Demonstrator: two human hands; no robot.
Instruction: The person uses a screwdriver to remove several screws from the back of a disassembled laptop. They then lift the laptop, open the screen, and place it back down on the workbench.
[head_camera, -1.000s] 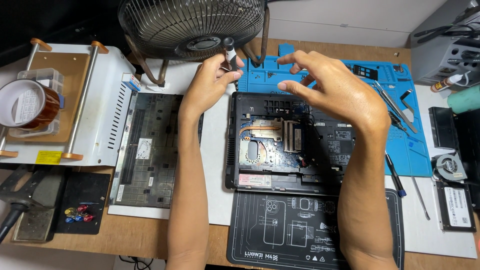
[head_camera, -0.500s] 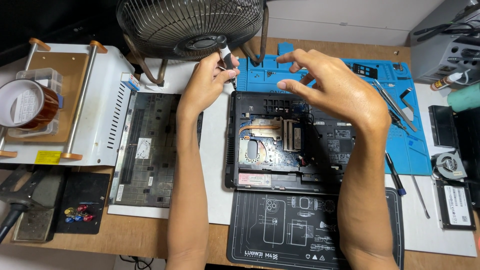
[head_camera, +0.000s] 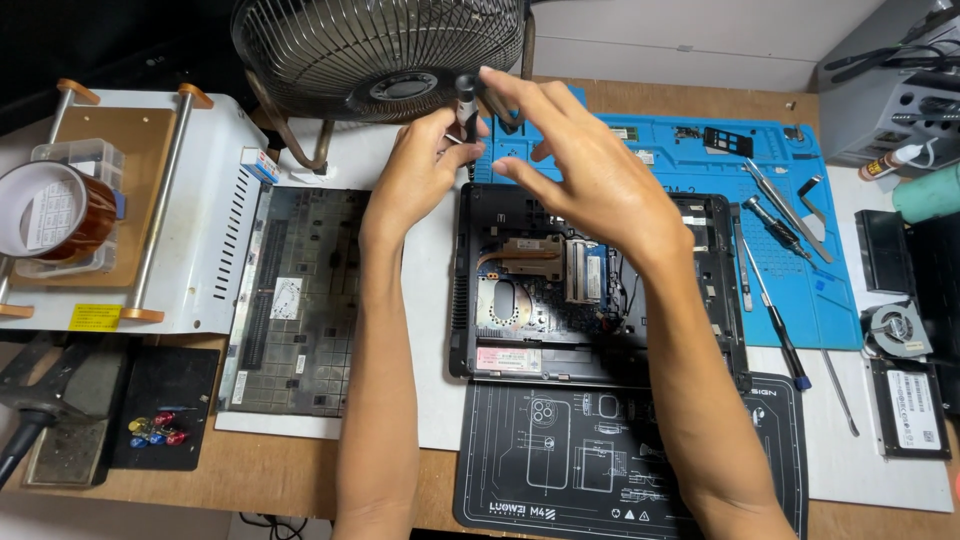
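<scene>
My right hand (head_camera: 590, 170) is raised above the opened laptop (head_camera: 590, 290), fingers spread and curved, the fingertips pinching the black cap of a slim screwdriver (head_camera: 466, 105). My left hand (head_camera: 420, 165) sits at nine o'clock from it, fingers narrowed around the shaft lower down; whether they grip a bit or a screw I cannot tell. The tool stands nearly upright, just in front of the fan (head_camera: 385, 50) at twelve o'clock of the laptop.

To do this well, I would keep the shaft vertical, steady it with the left fingers and let only the right fingertips turn (a light pinch, no wrist force), holding it over the blue mat (head_camera: 680, 150) so anything dropped lands on soft rubber.

The laptop chassis is matte black plastic with a copper-coloured heat pipe (head_camera: 525, 255) and shiny metal shielding inside. At nine o'clock lies its ribbed, dull grey bottom cover (head_camera: 300, 300). The mat is moulded silicone with small trays; the black mat (head_camera: 600, 460) at six o'clock is smooth with white line drawings. The fan's wire grille is thin dark metal.
</scene>
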